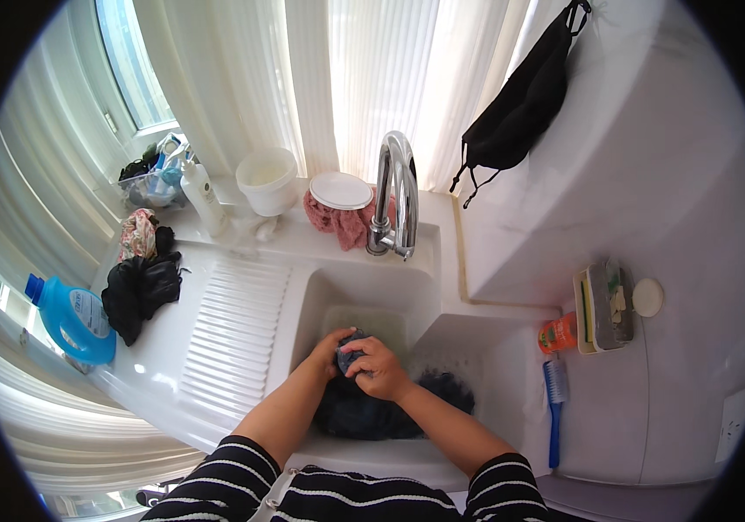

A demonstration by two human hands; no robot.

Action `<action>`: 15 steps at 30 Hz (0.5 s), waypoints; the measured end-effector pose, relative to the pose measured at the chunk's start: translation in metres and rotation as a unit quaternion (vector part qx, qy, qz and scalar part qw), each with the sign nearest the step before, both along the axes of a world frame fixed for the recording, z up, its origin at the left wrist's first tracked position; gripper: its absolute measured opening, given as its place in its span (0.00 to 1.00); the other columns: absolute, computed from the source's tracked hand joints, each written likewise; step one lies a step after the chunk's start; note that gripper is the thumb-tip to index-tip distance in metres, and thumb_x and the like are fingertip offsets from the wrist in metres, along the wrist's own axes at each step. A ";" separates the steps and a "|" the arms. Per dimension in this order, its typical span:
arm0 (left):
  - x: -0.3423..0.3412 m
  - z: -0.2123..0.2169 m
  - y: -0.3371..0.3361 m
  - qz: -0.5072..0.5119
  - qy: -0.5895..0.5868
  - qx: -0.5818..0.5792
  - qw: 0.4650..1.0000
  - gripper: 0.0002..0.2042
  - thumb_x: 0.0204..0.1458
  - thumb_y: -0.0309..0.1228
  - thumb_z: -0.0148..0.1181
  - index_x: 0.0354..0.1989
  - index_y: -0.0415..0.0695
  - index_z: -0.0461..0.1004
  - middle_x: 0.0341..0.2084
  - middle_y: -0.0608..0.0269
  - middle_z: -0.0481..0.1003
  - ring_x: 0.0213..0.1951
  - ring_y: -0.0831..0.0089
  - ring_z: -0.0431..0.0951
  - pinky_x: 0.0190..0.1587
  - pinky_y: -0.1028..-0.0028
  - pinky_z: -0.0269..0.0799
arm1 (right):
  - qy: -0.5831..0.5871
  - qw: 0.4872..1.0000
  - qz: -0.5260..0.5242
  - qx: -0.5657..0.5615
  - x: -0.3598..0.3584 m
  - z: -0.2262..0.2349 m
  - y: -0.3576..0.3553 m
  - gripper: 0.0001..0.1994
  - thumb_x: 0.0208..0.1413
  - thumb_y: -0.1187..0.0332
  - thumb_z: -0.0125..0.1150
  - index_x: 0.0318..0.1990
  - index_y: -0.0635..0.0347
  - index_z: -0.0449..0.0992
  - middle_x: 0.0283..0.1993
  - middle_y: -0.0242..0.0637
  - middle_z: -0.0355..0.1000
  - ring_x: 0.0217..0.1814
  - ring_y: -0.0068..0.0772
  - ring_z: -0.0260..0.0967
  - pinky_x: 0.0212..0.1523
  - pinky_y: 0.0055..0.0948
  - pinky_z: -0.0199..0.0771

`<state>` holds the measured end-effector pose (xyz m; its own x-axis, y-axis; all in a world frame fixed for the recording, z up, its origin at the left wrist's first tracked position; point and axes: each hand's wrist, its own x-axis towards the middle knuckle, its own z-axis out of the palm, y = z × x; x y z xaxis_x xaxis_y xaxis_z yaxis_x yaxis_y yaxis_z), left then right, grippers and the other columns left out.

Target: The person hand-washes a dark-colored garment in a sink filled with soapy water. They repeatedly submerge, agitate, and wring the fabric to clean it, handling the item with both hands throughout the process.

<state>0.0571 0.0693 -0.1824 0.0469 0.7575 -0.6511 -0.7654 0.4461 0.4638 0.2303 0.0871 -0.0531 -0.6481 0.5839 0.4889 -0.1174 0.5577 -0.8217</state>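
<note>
Over the white sink [499, 348], my left hand [331, 350] and my right hand [379, 370] are closed together on a bunched blue-grey cloth [352, 352]. The cloth is squeezed between the fingers, and part of it is hidden by them. Dark wet fabric [364, 413] lies in the basin below my hands and forearms, with some cloudy water [368, 322] beyond. Whether the held cloth joins the dark fabric cannot be seen. A chrome faucet [401, 196] arches above the far side of the sink.
Left of the basin is a ribbed washboard [238, 326]. Beyond it lie black clothing [139, 291] and a blue detergent bottle [77, 317]. A white tub [268, 181] and pink cloth [338, 224] stand behind. At right are a blue brush [554, 409] and an orange bottle [557, 333].
</note>
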 end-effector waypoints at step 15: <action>0.083 0.132 -0.035 0.121 0.077 0.008 0.990 0.09 0.49 0.32 0.60 0.34 0.40 0.73 0.26 0.61 0.74 0.30 0.70 0.76 0.33 0.68 0.74 | -0.076 0.871 -0.404 -0.269 -0.006 -0.048 -0.006 0.11 0.47 0.62 0.65 0.32 0.61 0.75 0.42 0.42 0.74 0.50 0.45 0.70 0.52 0.35 0.67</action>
